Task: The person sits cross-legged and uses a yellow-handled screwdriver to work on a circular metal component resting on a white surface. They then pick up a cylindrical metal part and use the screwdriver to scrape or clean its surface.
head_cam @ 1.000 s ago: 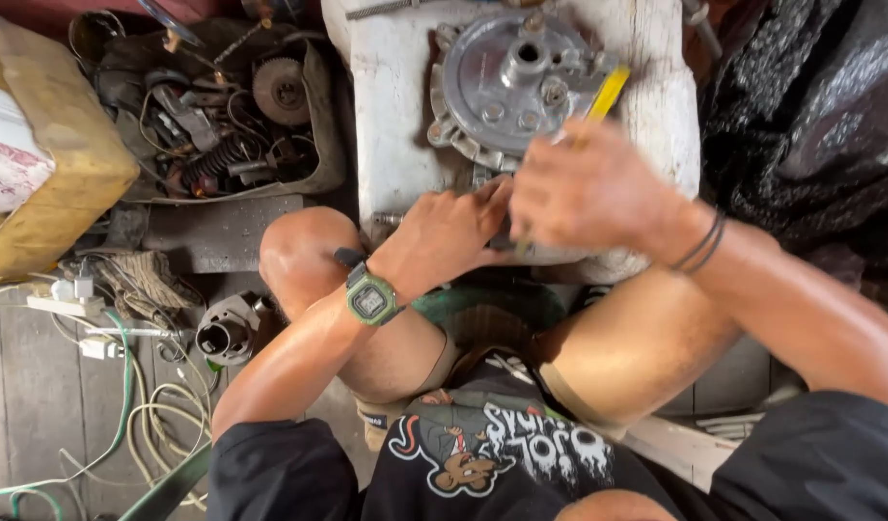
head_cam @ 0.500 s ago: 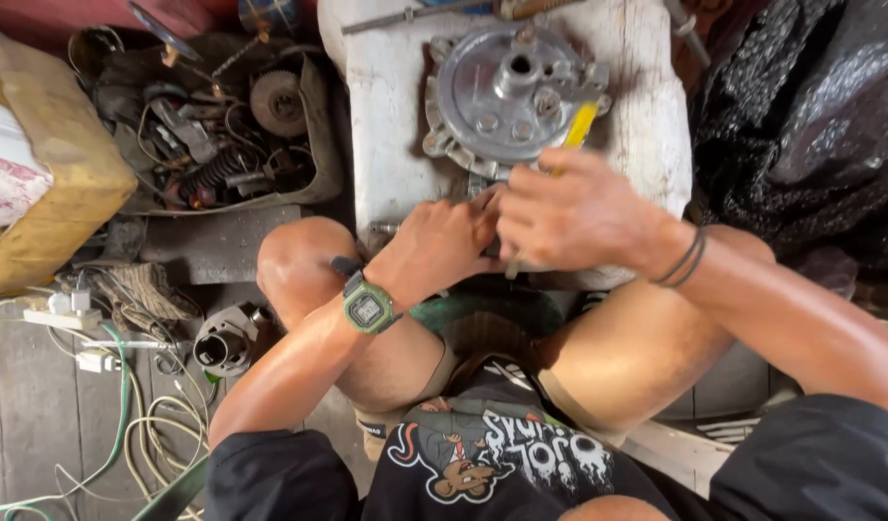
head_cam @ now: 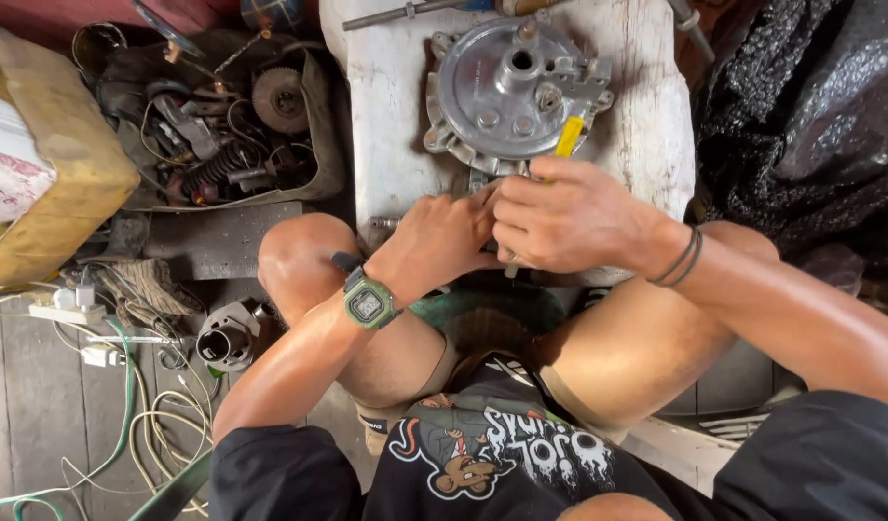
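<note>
Now both hands meet at the near rim of the round metal housing (head_cam: 509,87)

Right hand (head_cam: 569,214) is closed around a yellow-handled tool (head_cam: 567,137) against the housing; left hand (head_cam: 444,236) presses alongside, fingers curled, hiding the tool's tip. Left of the housing, a tray of greasy parts (head_cam: 227,130); right of it, black plastic sheeting (head_cam: 810,116)

A tray of metal scrap parts (head_cam: 222,145), a cardboard box (head_cam: 48,164), black plastic sheeting (head_cam: 810,116) and cables (head_cam: 125,405) lie around.
</note>
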